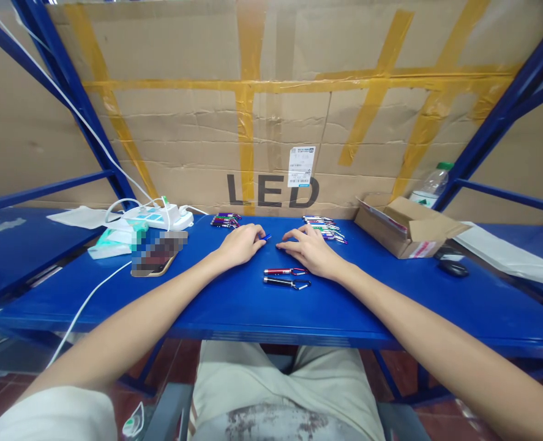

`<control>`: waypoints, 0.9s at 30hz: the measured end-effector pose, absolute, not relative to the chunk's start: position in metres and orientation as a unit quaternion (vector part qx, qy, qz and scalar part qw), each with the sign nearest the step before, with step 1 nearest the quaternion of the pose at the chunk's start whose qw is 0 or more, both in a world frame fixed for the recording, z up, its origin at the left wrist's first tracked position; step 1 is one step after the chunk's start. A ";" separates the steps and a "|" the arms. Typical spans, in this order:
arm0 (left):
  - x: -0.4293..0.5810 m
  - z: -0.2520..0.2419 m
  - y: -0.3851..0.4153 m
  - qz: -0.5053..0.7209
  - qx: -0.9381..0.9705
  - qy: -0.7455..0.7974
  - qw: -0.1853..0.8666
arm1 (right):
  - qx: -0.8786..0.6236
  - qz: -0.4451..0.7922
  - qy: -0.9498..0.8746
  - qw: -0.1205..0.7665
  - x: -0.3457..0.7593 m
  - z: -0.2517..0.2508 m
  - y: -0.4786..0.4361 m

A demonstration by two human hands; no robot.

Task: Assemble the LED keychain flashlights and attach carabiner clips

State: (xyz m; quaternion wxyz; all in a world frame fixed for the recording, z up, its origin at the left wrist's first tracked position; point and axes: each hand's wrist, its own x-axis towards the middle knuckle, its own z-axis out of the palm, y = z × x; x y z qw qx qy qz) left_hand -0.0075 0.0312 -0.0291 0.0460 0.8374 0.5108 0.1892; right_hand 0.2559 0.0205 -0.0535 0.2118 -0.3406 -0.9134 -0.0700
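My left hand (pixel 242 245) rests on the blue table with its fingers curled. A short blue end of a keychain penlight (pixel 266 237) sticks out from its fingertips, and the remainder is hidden by the hand. My right hand (pixel 311 250) lies palm down with its fingers apart, beside a row of several coloured penlights (pixel 329 229) with carabiner clips. Between my forearms lie a red penlight (pixel 283 271) and, just nearer, a black penlight (pixel 280 282), both with clips toward the right. Behind my left hand sits another small group of penlights (pixel 225 220).
At left are a phone (pixel 161 254), a white power strip (pixel 154 215) with cables and a green-and-white packet (pixel 115 239). An open cardboard box (pixel 404 226), a black mouse (pixel 453 268) and a plastic bottle (pixel 431 185) stand at right. Large taped cardboard (pixel 198 141) backs the table.
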 end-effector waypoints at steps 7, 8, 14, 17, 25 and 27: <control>-0.007 -0.032 0.032 0.216 0.838 0.496 0.072 | -0.337 -0.036 -0.914 0.222 0.259 -0.052 0.024; -0.007 -0.033 0.032 0.220 0.838 0.494 0.075 | -0.341 -0.031 -0.914 0.218 0.259 -0.051 0.023; -0.006 -0.035 0.031 0.237 0.840 0.480 0.087 | -0.357 -0.008 -0.914 0.194 0.259 -0.048 0.022; -0.005 -0.035 0.031 0.241 0.841 0.477 0.088 | -0.365 0.002 -0.913 0.181 0.258 -0.045 0.021; -0.004 -0.034 0.029 0.249 0.841 0.468 0.109 | -0.414 0.072 -0.895 0.153 0.255 -0.035 0.015; -0.003 -0.034 0.028 0.252 0.842 0.463 0.114 | -0.423 0.080 -0.890 0.147 0.255 -0.034 0.015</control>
